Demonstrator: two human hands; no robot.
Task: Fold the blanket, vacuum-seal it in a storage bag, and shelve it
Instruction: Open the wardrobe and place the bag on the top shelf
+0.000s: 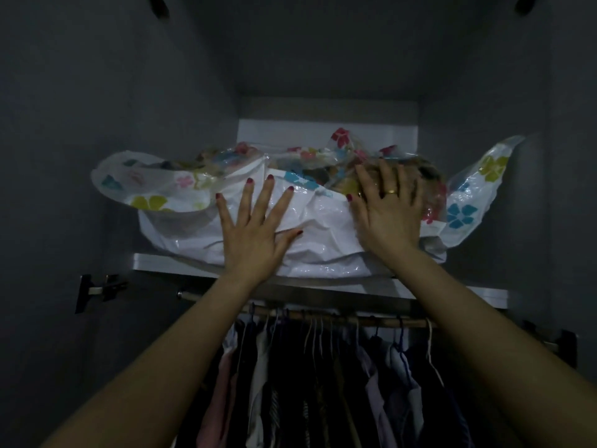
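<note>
On the shelf (151, 261), both hands (255, 234) press the crumpled, flower-printed storage bag (323, 227).

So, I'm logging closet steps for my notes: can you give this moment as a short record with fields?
place: wardrobe shelf above a rail of hanging clothes
item: flower-printed storage bag, crumpled, lying on the shelf
left hand: flat on the bag's white front, fingers spread
right hand: flat on the bag's right part
stage: bag on the shelf, both hands pressing on it

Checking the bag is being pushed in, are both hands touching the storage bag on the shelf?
Touching. The head view shows the left hand and right hand pressed flat, fingers spread, against the storage bag.
</note>
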